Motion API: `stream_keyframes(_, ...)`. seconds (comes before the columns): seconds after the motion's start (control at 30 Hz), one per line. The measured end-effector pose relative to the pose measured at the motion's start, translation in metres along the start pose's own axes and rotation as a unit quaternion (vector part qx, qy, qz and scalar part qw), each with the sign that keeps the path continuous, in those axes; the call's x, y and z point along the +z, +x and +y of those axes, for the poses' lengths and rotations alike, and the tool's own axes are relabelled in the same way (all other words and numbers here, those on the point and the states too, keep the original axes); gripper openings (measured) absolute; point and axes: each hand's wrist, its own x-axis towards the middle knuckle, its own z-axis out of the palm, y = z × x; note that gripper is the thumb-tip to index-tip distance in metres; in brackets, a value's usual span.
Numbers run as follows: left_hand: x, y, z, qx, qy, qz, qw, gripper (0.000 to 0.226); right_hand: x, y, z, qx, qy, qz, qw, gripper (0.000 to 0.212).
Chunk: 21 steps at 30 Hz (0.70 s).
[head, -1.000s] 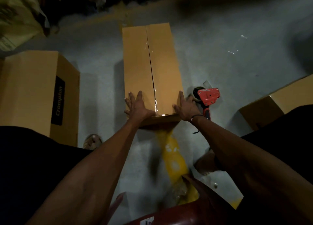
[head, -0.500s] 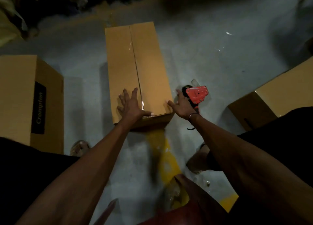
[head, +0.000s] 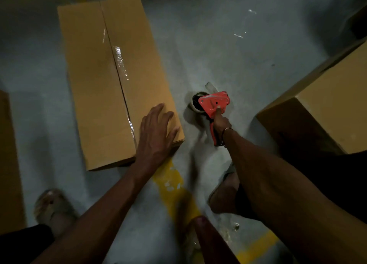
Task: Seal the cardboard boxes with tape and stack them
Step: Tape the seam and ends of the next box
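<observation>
long box (head: pixel 111 81) pointing away, seam lengthwise

Surface: grey concrete floor (head: pixel 228 51), dimly lit, with yellow painted lines (head: pixel 174 192) in the lower centre.
Centre left: long cardboard box (head: pixel 99 89) lying flat, clear tape along its top seam.
Right edge: second cardboard box (head: pixel 325 105), partly out of frame.
Left edge: sliver of a third box (head: pixel 8 164).
Centre right: red tape dispenser (head: pixel 215 107) on the floor between the two boxes.
Lower left: sandalled foot (head: pixel 51 206).
</observation>
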Motion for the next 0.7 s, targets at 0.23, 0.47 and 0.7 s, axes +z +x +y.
stream_keyframes(0.23,-0.002,-0.001,0.002,-0.015,-0.02,-0.011,1.0,0.042,0.024,0.017,-0.007,0.023,-0.033,0.03,0.999,0.101)
stream_keyframes(0.47,-0.036,0.007,0.006,-0.016,-0.023,-0.125,0.992,0.05,-0.011,-0.018,-0.036,0.023,-0.006,0.057,0.998,0.12)
stream_keyframes(0.7,-0.136,0.01,0.03,-0.036,-0.002,-0.085,0.996,0.041,-0.08,-0.124,-0.099,-0.114,-0.007,0.045,0.992,0.12)
